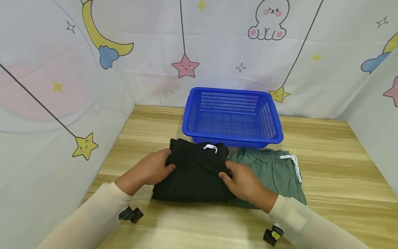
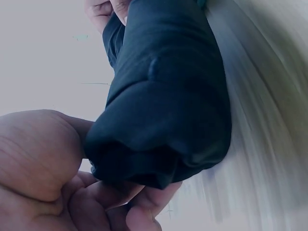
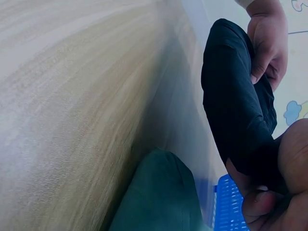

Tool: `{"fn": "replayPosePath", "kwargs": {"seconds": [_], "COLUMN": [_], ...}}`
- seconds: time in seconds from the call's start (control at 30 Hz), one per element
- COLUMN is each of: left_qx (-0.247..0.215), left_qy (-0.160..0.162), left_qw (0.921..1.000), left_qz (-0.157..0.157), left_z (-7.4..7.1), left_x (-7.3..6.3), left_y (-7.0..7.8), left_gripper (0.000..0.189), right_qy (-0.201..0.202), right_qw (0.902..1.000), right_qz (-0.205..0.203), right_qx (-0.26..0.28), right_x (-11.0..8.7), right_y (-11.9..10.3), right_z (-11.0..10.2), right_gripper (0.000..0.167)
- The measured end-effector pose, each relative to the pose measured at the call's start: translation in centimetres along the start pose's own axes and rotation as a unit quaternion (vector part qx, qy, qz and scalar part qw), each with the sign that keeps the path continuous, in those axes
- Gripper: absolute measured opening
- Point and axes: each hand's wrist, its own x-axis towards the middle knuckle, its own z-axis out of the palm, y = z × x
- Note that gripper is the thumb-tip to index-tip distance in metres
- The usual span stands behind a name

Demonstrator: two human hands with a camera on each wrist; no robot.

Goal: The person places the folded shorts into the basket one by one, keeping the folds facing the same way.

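Folded black shorts [image 1: 194, 176] with a white drawstring at the waistband are gripped at both sides. My left hand [image 1: 155, 167] pinches the left edge, thumb on the front and fingers behind. At the right edge, my right hand [image 1: 244, 180] holds the cloth between thumb and fingers. In the right wrist view the black bundle [image 3: 236, 101] is lifted off the table. The left wrist view shows its folded layers [image 2: 163, 120] end-on. Green shorts [image 1: 264, 169] with a white drawstring lie folded on the table, partly covered by my right hand and the black pair.
A blue plastic basket [image 1: 233, 136] with slotted walls stands just behind both garments, nothing in it. Wood-grain table [image 1: 335, 162] surrounds them. White printed cloth walls [image 1: 149, 45] close off the back and both sides.
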Motion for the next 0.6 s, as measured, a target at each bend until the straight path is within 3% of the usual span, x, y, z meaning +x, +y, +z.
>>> {"fn": "replayPosePath", "kwargs": {"seconds": [0.6], "left_qx": [0.013], "left_qy": [0.008], "left_qw": [0.9996], "left_qz": [0.024], "left_z": [-1.1], "left_x": [-0.5], "left_y": [2.1], "left_gripper": [0.054], "right_qy": [0.034], "right_qw": [0.9994], "right_qz": [0.004], "right_qx": [-0.003], "right_x": [-1.4], "right_y": [-0.7], "right_z": [-1.9], "right_gripper": [0.026]}}
